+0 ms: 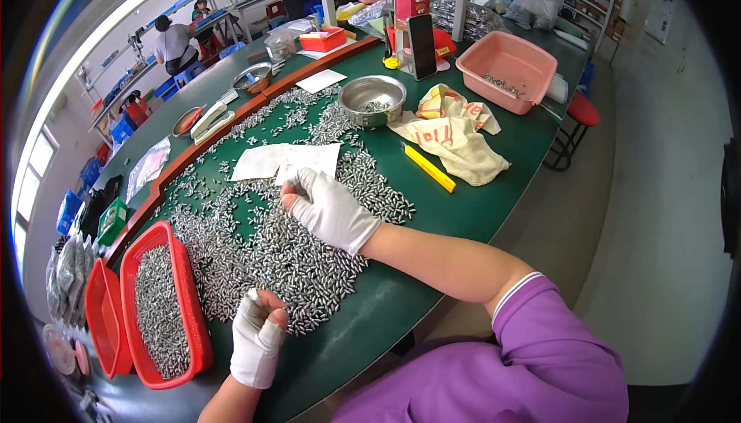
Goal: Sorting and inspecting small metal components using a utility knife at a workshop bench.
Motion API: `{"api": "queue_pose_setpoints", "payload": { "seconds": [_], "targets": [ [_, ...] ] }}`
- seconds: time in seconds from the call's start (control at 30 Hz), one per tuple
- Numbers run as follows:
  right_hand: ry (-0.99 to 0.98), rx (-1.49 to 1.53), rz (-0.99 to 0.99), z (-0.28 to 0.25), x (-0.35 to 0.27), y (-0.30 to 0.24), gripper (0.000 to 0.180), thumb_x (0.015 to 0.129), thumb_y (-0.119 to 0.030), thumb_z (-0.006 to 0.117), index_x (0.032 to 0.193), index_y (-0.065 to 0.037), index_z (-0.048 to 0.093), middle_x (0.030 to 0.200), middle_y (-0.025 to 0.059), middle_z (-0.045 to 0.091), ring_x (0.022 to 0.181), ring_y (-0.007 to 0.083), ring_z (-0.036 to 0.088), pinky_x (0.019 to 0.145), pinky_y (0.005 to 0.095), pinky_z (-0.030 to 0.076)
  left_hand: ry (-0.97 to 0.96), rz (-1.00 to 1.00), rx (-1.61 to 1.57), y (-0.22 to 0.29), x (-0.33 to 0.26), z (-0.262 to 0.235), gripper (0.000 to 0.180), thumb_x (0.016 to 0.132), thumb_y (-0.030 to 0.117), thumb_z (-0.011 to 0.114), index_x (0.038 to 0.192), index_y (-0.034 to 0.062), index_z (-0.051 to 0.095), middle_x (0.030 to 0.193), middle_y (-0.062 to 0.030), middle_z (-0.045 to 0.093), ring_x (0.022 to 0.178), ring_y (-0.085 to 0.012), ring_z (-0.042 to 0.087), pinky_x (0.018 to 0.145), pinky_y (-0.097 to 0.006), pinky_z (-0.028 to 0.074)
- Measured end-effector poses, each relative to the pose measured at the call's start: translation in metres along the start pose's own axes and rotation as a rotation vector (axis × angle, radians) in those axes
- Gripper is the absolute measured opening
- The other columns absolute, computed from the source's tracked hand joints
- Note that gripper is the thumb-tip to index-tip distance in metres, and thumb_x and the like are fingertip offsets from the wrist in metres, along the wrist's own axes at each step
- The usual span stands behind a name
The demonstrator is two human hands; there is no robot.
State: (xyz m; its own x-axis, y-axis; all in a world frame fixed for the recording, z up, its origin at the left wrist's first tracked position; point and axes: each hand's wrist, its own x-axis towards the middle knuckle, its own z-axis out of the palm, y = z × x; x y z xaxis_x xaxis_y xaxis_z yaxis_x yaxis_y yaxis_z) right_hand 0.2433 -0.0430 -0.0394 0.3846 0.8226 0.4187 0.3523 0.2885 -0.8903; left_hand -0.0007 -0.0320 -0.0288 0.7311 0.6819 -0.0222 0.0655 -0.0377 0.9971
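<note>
Small silvery metal parts point(309, 284), pointed at the ends, lie in a wide loose spread on the green table point(455, 222). Over the middle of this spread, my right hand point(333, 214) in a white fingerless glove has its fingers curled together. Just beyond it are two white paper slips point(258, 162) lying on the parts. My left hand point(257, 340), gloved the same way, is at the near edge of the spread with thumb and fingers bent inward. Whatever either hand pinches is hidden or too small to make out. A red basket point(202, 330) full of such parts stands left of my left hand.
Beyond my right hand are a steel bowl point(374, 117), a cream cloth point(463, 149), a yellow utility knife point(429, 168) and a propped phone point(421, 46). A pink tub point(494, 56) stands far right. A raised brown divider point(255, 99) crosses the table. Other people are in the background.
</note>
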Motion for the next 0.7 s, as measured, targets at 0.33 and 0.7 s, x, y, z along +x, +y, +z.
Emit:
{"api": "queue_pose_setpoints", "payload": {
  "seconds": [0.33, 0.7],
  "targets": [
    [0.052, -0.05, 0.033, 0.001, 0.006, 0.004, 0.018, 0.096, -0.017, 0.062, 0.099, 0.001, 0.062, 0.087, 0.0087, 0.068, 0.077, 0.0124, 0.061, 0.074, 0.0279, 0.051, -0.177, 0.487, 0.835, 0.012, -0.007, 0.02, 0.017, 0.075, 0.007, 0.075, 0.083, 0.0106, 0.061, 0.068, -0.008, 0.063, 0.058, -0.028, 0.063, 0.054, -0.035, 0.051],
    [0.255, -0.411, -0.219, -0.029, 0.024, 0.015, 0.033, 0.084, -0.025, 0.074, 0.113, -0.013, 0.066, 0.11, 0.0145, 0.066, 0.099, 0.0328, 0.064, 0.087, 0.0375, 0.052, -0.466, 0.277, 1.044, 0.021, -0.009, 0.029, 0.014, 0.086, 0.022, 0.062, 0.085, 0.0089, 0.059, 0.074, -0.0125, 0.063, 0.068, -0.0339, 0.064, 0.06, -0.044, 0.052]
  ]
}}
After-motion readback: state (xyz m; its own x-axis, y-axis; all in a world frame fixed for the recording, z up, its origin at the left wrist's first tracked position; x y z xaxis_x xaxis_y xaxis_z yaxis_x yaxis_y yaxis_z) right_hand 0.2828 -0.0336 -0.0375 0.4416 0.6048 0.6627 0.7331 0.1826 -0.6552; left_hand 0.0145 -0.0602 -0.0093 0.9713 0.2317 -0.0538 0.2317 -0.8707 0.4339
